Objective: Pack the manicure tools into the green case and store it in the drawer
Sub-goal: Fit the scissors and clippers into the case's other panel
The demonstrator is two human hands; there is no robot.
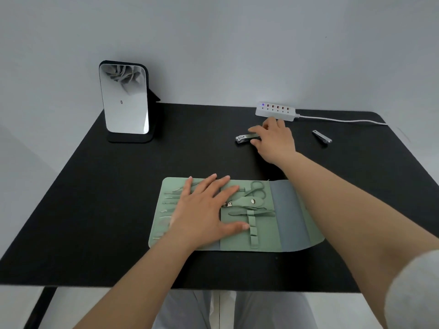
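- Left hand [204, 207]: lower centre, open, flat on case [294, 217].
- Right hand [273, 138]: upper right, fingers closing around clipper [244, 138]; grip unconfirmed.
- Risk: clipper slipping from a shallow pinch; second clipper [322, 137] overlooked.

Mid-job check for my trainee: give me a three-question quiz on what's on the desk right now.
1. True or false: the green case lies open on the table.
2. Which hand reaches the nail clipper near the power strip? A) left hand B) right hand
3. How many clippers lie outside the case?

Key:
1. True; the left hand lies flat on it.
2. B
3. Two: one at the right hand, a second clipper further right, untouched.
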